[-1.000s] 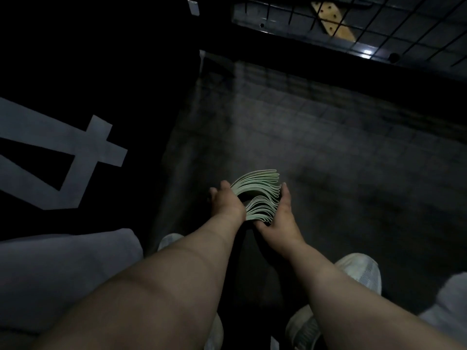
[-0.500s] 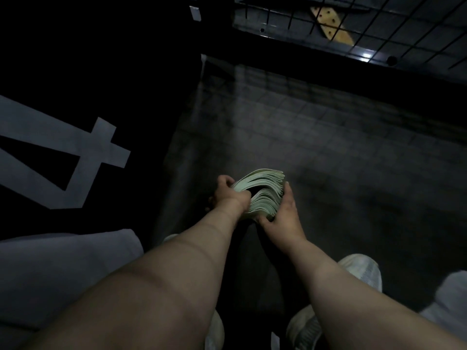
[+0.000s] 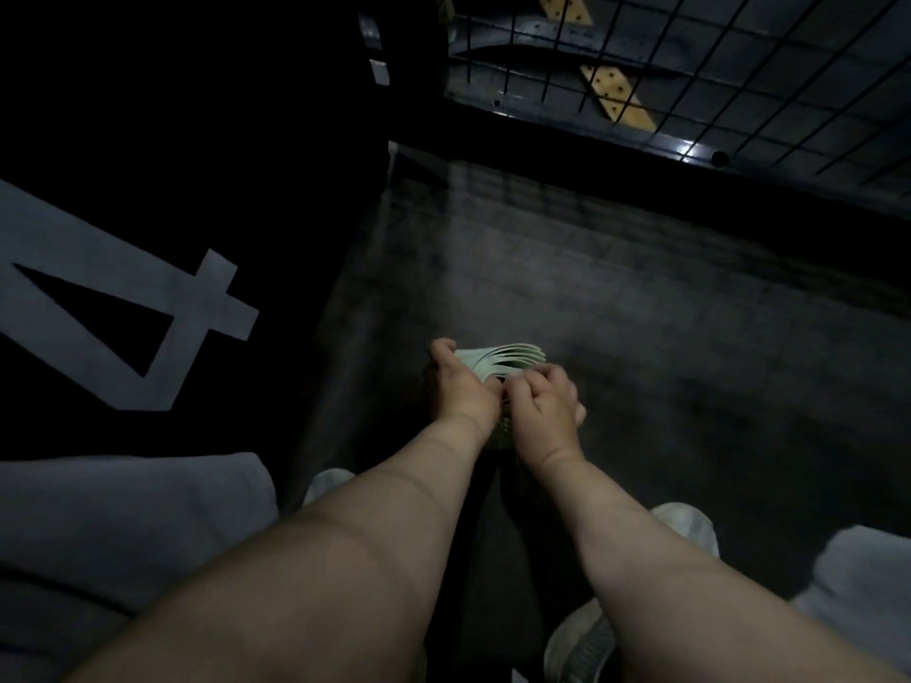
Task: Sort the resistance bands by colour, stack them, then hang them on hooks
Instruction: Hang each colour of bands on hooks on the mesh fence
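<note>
Far left there's a black panel (image 3: 197, 140) with a big pale 4 on it. Just right of that, the left hand (image 3: 461, 391) is wrapped round the left side of a fanned stack of pale green resistance bands (image 3: 515, 359), thumb on top. The right hand (image 3: 547, 401) has its fingers curled in, pinching the stack's near edge. The bands are low over the dark floor (image 3: 690, 337), toward its left edge by the panel; can't tell if they touch it. A wire grid (image 3: 739, 66) runs along the floor's far edge.
</note>
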A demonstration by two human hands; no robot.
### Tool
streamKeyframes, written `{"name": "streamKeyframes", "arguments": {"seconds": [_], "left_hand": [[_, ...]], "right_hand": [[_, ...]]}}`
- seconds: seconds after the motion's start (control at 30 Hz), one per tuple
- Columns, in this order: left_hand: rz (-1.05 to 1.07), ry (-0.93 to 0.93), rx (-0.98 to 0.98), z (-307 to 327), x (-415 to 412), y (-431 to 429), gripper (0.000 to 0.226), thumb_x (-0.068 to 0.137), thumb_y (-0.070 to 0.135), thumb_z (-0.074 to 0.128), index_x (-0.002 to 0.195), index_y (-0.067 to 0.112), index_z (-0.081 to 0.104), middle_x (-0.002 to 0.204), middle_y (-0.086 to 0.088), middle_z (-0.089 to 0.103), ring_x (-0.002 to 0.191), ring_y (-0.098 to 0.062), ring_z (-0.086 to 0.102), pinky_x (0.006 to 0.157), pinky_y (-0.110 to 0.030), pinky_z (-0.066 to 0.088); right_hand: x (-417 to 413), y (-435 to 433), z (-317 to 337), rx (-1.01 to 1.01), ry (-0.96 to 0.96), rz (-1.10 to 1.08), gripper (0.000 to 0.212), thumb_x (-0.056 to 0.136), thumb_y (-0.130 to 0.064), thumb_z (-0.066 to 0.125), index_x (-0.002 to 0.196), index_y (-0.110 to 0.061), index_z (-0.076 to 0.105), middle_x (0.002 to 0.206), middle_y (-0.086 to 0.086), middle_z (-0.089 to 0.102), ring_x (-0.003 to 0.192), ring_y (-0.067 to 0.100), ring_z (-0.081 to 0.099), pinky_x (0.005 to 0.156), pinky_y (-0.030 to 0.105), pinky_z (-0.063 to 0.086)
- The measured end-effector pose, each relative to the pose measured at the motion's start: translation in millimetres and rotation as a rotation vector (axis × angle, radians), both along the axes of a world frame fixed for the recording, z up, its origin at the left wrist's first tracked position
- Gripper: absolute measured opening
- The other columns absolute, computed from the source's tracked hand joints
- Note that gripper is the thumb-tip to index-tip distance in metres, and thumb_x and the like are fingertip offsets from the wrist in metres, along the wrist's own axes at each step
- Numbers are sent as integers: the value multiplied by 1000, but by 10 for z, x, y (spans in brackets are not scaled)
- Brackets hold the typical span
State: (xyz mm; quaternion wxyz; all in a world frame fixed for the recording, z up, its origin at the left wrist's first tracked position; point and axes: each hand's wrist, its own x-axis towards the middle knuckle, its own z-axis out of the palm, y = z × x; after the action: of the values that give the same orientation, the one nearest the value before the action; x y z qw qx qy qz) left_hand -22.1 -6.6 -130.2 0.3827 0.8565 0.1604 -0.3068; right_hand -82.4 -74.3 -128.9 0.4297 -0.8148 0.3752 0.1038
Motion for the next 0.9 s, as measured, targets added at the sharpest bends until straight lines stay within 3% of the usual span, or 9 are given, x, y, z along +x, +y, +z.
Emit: {"name": "streamKeyframes", "arguments": {"seconds": [0.1,0.2,0.3,0.37,0.47,0.53,0.6,0.73,0.9], "left_hand": [[-2,-32,-11,179,-27,-53,67,70,40,59,129,25,31,135,-13,43,122,-34,48,105,-45,41],[-127,-121,62,305,5,-97,63,84,31,68,134,20,33,139,-12,38,127,-32,40,108,-40,35],[-241,-170,143,416,59,-143,67,83,27,71,136,22,30,139,-11,36,131,-31,37,109,-39,34],[-317,-204,158,568,80,-187,62,89,24,61,141,21,26,143,-11,34,133,-31,34,110,-40,31],[-409,-302,212,817,87,-221,47,101,23,38,146,21,23,145,-13,36,132,-31,37,109,-40,29],[-426,-340,243,986,117,-214,44,104,24,31,147,21,23,144,-13,39,132,-31,38,108,-39,30],[-449,-368,253,1158,140,-186,48,102,23,34,148,21,22,142,-13,40,131,-32,39,107,-39,31],[-493,-432,308,1597,169,-168,62,95,25,48,150,19,20,141,-12,40,130,-32,40,107,-39,32],[-450,-559,307,2195,133,-125,50,98,20,40,145,16,24,138,-11,42,128,-31,42,104,-40,35]], "right_hand": [[86,-68,117,-63,99,-16,37,94,-48,47,104,-18,68,122,6,49,123,27,38,106,35,22],[110,-95,268,-41,195,-102,47,90,-58,49,105,-19,73,124,7,53,124,30,41,110,38,27],[192,-50,526,371,139,-561,74,67,-77,62,97,-11,75,113,10,69,109,30,63,102,45,48],[272,-68,665,780,40,-777,53,70,-53,78,97,-8,72,100,13,75,92,31,72,86,47,58],[345,-40,1083,1207,5,-698,48,91,-33,64,134,-13,60,127,15,66,120,36,61,102,45,49],[400,-75,1302,1270,-30,-677,48,99,-28,52,143,-8,50,143,19,48,138,37,41,112,45,34],[385,-56,1542,1332,-57,-701,45,101,-29,50,140,-8,52,142,17,52,139,34,41,112,43,34],[460,-71,1788,1229,-27,-735,37,95,-37,59,116,-8,71,85,15,76,103,30,64,95,41,46],[472,-35,2243,1187,-141,-558,36,91,-40,64,113,-12,73,110,11,74,112,28,64,106,40,45]]}}
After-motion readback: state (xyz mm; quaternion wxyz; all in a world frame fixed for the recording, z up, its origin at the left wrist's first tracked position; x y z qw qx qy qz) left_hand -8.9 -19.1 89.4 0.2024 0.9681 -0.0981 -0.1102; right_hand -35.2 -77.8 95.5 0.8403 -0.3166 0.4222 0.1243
